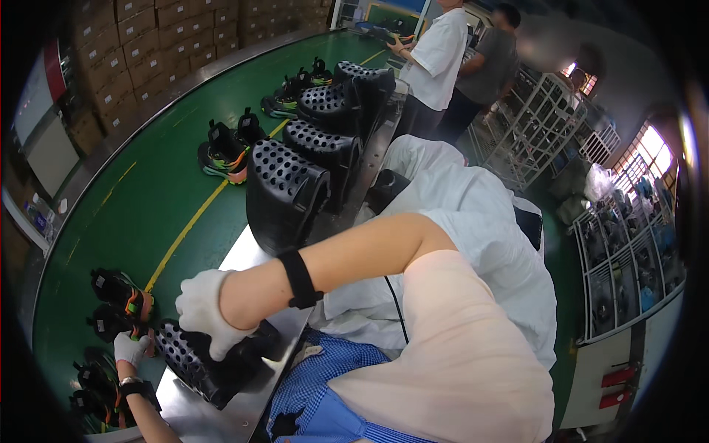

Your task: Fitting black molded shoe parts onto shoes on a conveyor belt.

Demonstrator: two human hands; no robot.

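A green conveyor belt [148,192] is seen curving along the left, with pairs of black shoes with orange and green accents spaced along it. Beside it runs a metal worktop [244,255], on which a row of black perforated shoe holders [284,192] is set, receding toward two people standing at the far end. Stacked cardboard boxes [140,44] are ranged behind the belt, and white wire racks [546,125] stand at the right.

At the near end of the worktop, a black perforated holder [196,362] is lying tilted on its side, its face covered in rows of small round holes. The right hand [203,310], in a white glove with a black band at the wrist, is laid over the holder's upper edge; its fingers are curled down around that edge, gripping it. The left hand [131,347], also gloved in white, is placed against the holder's left end, just beside the black shoe [118,295] on the belt. Whether its fingers are closed on the holder or on the shoe cannot be told.
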